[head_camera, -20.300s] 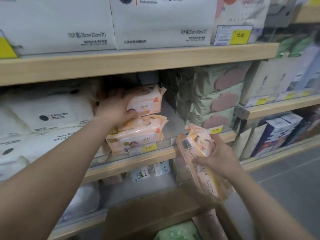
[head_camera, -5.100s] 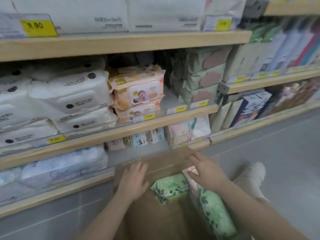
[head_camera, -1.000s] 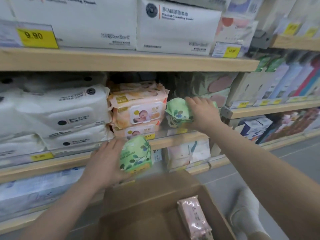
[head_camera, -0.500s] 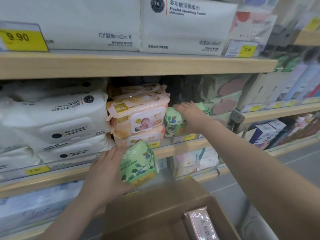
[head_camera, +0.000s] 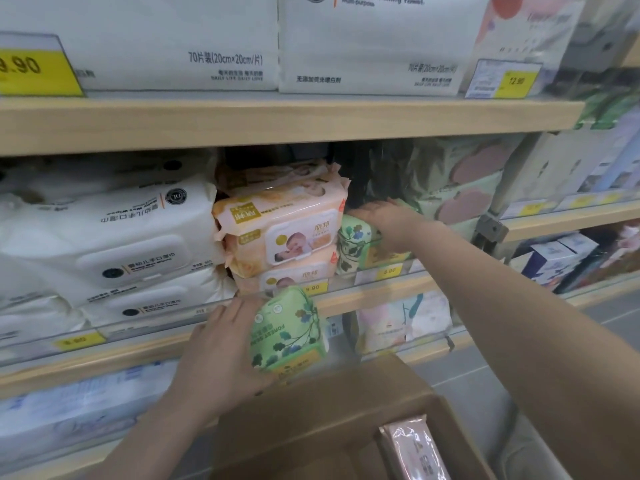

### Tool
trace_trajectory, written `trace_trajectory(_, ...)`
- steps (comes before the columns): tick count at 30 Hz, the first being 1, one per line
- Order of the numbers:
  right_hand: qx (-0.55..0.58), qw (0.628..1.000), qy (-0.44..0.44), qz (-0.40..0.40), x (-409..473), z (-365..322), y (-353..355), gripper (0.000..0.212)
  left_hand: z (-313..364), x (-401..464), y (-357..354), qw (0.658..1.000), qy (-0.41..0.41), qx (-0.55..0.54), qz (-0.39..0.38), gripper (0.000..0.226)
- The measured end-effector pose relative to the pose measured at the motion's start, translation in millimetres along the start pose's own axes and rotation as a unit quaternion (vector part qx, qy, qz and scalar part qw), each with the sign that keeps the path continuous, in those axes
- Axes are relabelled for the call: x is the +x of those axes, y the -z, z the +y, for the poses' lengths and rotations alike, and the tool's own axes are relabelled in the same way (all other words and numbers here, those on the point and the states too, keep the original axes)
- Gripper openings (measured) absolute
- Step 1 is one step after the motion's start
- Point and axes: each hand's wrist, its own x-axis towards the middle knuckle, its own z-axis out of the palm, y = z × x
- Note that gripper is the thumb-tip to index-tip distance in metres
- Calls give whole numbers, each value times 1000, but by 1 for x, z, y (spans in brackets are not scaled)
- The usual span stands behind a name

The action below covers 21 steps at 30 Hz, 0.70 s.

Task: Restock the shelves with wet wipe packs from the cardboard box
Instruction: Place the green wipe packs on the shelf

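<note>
— Since half a second ago, what moved?
— Right hand (head_camera: 388,220) has pushed its green pack (head_camera: 360,249) deeper onto the middle shelf (head_camera: 381,292), fingers laid flat on top, beside the orange baby wipes (head_camera: 280,233).
— And the left hand (head_camera: 221,351)?
— Grips a second green pack (head_camera: 289,332) reading "FOREST", upright, long axis vertical, above the cardboard box (head_camera: 311,420). Tags read 9.90.

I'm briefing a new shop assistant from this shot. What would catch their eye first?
Two green leaf-print wet wipe packs: the right hand presses one green pack onto the middle shelf beside the stacked orange baby-wipe packs, while the left hand holds a second green pack below that shelf's edge. Beneath, the open cardboard box holds a pink pack.
</note>
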Motion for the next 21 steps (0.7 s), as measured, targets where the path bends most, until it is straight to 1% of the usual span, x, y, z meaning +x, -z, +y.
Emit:
trace_trajectory(4,-1,1000,10,-12,1,-2,-2,102,6,-1,1,1000,0,-4,-5,100)
trace_trajectory(10,53,998,-9,-26,8,6,11,101,9,1,1,1000,-11,-23,0,101)
trace_trajectory(15,50,998,-10,36,15,1,-23,95,6,2,-5,1000,-13,-17,-2,100)
trace_trajectory(18,58,998,1,32,18,3,-32,93,4,4,-6,1000,-15,-20,0,101)
trace_trajectory(21,53,999,-6,9,18,2,-25,86,4,1,-6,1000,-20,-15,-9,103)
